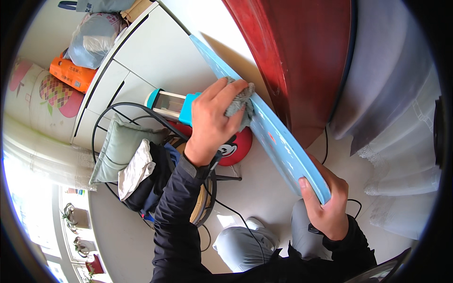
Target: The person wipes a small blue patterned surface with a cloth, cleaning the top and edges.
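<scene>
A long light-blue board (283, 145) with small white and red printed marks stands on its edge, tilted, before me. My left hand (214, 118) is closed around a crumpled grey cloth (240, 102) and presses it onto the board's top edge, near the middle. At the near end my right hand (329, 207) grips the board, its thumb on the left face and its fingers behind, partly hidden. The board's far end reaches the white cabinet (152, 46).
On the left, a black metal-framed chair (124, 103) holds a pale green cushion (122, 148) and clothes (136, 169). A teal-and-cream object (189, 108) and a red cartoon-faced item (244, 143) lie beyond. Red wooden furniture (311, 63) and curtains (389, 106) stand right. A black cable (233, 210) crosses the floor.
</scene>
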A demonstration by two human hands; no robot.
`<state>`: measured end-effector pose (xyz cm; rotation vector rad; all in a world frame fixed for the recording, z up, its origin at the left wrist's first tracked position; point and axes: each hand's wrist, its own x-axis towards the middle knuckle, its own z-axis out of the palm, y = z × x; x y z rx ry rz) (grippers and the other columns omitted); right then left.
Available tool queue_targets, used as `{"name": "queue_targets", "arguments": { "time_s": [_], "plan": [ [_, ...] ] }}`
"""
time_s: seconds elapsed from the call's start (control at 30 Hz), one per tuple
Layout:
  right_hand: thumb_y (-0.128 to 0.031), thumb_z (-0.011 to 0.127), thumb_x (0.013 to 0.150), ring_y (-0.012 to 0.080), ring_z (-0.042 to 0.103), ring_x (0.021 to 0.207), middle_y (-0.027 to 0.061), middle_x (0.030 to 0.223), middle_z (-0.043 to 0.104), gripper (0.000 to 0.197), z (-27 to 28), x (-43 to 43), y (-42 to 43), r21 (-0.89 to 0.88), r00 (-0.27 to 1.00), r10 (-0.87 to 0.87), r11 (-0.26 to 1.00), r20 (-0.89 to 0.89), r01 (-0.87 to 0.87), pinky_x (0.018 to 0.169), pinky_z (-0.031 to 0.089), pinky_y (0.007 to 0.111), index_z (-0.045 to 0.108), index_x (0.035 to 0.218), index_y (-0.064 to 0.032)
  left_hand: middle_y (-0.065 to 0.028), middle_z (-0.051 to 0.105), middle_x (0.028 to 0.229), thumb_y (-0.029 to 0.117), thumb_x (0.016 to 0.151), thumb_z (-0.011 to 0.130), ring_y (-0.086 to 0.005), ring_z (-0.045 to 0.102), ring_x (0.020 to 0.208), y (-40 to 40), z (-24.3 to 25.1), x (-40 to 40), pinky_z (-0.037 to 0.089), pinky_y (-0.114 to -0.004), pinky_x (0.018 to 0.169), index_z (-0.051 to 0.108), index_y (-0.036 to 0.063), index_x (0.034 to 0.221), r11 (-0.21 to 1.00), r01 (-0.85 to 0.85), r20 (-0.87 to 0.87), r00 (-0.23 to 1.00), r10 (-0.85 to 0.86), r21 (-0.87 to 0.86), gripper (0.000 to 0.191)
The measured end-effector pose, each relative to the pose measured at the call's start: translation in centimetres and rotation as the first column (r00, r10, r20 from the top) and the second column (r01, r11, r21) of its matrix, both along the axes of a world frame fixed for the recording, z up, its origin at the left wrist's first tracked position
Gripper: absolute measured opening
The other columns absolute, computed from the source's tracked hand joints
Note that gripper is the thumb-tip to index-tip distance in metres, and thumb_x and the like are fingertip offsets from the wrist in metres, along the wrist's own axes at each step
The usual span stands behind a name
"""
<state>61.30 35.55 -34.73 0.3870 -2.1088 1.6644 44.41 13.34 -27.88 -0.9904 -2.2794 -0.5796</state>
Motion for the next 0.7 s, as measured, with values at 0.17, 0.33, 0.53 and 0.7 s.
{"name": "queue_targets", "arguments": {
  "time_s": [0.17,0.33,0.53,0.7],
  "plan": [
    [0.003,0.065,0.091,0.0193,0.071,0.075,0.0203,0.097,0.073,0.048,-0.3,0.1,0.6,0.09,0.999,-0.04,0.995,-0.01,0.041,0.071,0.057,0.03,0.06,0.139,0.0066,-0.0112,0.072,0.097,0.004,0.063,0.069,-0.0344,0.065,0.073,2.7,-1.5,4.8,0.058,-0.039,0.073,0.073,0.0063,0.11,0.968,0.238,-0.022,0.971,-0.24,-0.074,0.047],
    [0.003,0.065,0.092,0.0179,0.07,0.072,0.0198,0.096,0.074,0.046,0.1,-0.1,0.7,0.029,0.999,-0.024,0.999,0.042,0.023,0.069,0.057,0.03,0.061,0.137,0.0072,-0.0168,0.066,0.091,0.003,0.066,0.067,-0.0357,0.063,0.075,0.2,-0.1,-1.0,0.054,-0.039,0.071,0.071,0.0015,0.107,0.998,0.047,-0.014,0.999,-0.047,-0.036,0.042],
    [0.003,0.065,0.092,0.0161,0.069,0.07,0.0182,0.094,0.073,0.044,-0.3,-0.1,1.7,0.075,0.998,-0.065,0.995,0.003,0.064,0.067,0.055,0.029,0.062,0.135,0.0078,-0.0152,0.07,0.098,0.006,0.061,0.069,-0.0343,0.062,0.072,1.8,-2.0,-0.8,0.053,-0.04,0.07,0.072,0.0013,0.109,0.968,0.249,-0.123,0.96,-0.25,-0.026,0.048],
    [0.003,0.065,0.091,0.0187,0.071,0.074,0.0227,0.107,0.074,0.045,0.2,0.0,2.0,0.055,0.998,-0.022,0.998,0.06,0.019,0.07,0.057,0.03,0.061,0.135,0.0092,-0.0172,0.068,0.091,-0.001,0.065,0.067,-0.0355,0.065,0.077,1.6,-1.2,-1.2,0.053,-0.04,0.069,0.071,-0.0013,0.109,0.981,0.194,-0.098,0.977,-0.19,0.025,0.044]
  ]
}}
